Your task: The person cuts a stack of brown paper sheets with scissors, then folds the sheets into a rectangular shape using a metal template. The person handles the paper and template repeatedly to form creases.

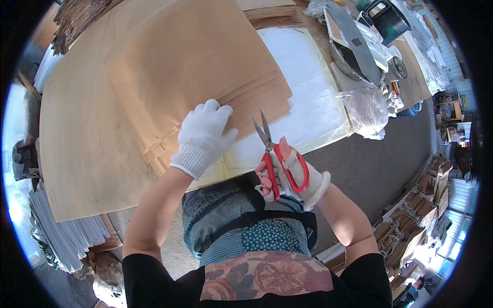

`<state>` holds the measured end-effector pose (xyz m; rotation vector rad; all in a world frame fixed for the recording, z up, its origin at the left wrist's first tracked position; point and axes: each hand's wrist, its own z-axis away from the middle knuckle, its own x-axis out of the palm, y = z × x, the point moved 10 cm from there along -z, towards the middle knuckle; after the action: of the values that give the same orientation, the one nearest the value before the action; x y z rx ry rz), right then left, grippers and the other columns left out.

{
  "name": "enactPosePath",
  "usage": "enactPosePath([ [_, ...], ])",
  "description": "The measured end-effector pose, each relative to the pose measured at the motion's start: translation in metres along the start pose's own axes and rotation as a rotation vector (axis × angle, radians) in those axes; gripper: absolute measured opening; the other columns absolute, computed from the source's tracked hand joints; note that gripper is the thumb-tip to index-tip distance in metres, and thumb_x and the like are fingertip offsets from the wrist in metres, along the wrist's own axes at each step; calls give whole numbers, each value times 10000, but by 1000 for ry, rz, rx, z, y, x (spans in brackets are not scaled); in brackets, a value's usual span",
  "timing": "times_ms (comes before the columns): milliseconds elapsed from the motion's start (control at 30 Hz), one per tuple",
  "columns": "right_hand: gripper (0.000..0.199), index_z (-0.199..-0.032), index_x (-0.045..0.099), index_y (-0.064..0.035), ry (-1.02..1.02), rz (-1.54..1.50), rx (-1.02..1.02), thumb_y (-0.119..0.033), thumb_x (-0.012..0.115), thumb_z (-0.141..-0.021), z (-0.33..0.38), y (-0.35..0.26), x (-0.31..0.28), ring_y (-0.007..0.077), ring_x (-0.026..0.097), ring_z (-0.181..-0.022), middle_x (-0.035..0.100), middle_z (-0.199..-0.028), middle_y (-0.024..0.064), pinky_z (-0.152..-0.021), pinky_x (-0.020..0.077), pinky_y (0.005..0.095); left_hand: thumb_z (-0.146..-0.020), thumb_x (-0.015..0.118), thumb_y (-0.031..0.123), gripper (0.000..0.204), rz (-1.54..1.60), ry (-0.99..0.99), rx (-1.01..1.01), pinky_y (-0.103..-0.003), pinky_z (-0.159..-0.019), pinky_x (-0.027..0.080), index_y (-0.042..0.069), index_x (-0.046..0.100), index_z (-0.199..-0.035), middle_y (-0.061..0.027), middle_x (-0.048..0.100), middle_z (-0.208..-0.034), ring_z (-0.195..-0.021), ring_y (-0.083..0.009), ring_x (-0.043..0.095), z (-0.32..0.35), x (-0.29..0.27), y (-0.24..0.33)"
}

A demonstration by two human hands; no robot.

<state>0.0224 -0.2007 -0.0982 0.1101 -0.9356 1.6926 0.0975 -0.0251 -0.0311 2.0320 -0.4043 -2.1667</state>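
Note:
A stack of large brown paper sheets [190, 56] lies on the table before me, with folded, layered strips along its near edge. My left hand [204, 131], in a white knit glove, rests on that near edge with its fingers spread a little. My right hand [292, 172] wears a glove that leaves some fingertips bare. It grips a pair of scissors [268, 146] by the red handles. The scissors' blades point away from me and stand slightly apart, just off the paper's near right corner. Nothing shows between the blades.
Under the paper are a pale wooden board [77, 138] and a white sheet [308, 77]. To the right lie a clear plastic bag [364, 110], a grey flat piece [357, 43] and a dark kettle-like jug [387, 23]. Grey stacked sheets [67, 231] stand at lower left.

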Motion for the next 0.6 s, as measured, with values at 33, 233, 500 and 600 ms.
enactPosePath([
  [33, 928, -1078, 597, 31, 18, -31, 19, -852, 340, -954, -4, -2, -1, 213, 658, -640, 613, -742, 85, -642, 595, 328, -846, 771, 321, 381, -9, 5, -1, -471, -932, 544, 121, 684, -1159, -123, 643, -1131, -1096, -339, 640, 0, -1, 4],
  [233, 872, -1066, 592, 2, -45, 59, -16, -835, 372, -960, -1, -7, 10, 201, 645, -607, 611, -738, 69, -596, 575, 318, -892, 725, 270, 283, -35, 55, -74, -471, -910, 548, 117, 689, -1128, -119, 652, -1105, -1067, -338, 652, 3, 0, 0],
  [500, 701, -1019, 597, -45, 252, 192, -87, -719, 404, -1041, 2, -31, -73, 151, 568, -512, 536, -616, -1, -488, 481, 281, -930, 682, 200, 188, 21, 57, -7, -472, -864, 560, 116, 682, -1098, -109, 656, -1077, -1025, -342, 669, 0, -1, -3],
  [600, 600, -987, 593, -52, 265, 215, -163, -647, 532, -1033, 1, -41, -79, 128, 559, -509, 536, -609, -7, -455, 452, 274, -919, 703, 188, 200, 85, 43, 34, -464, -864, 562, 106, 678, -1100, -105, 654, -1074, -1018, -346, 671, 2, -6, -6],
])
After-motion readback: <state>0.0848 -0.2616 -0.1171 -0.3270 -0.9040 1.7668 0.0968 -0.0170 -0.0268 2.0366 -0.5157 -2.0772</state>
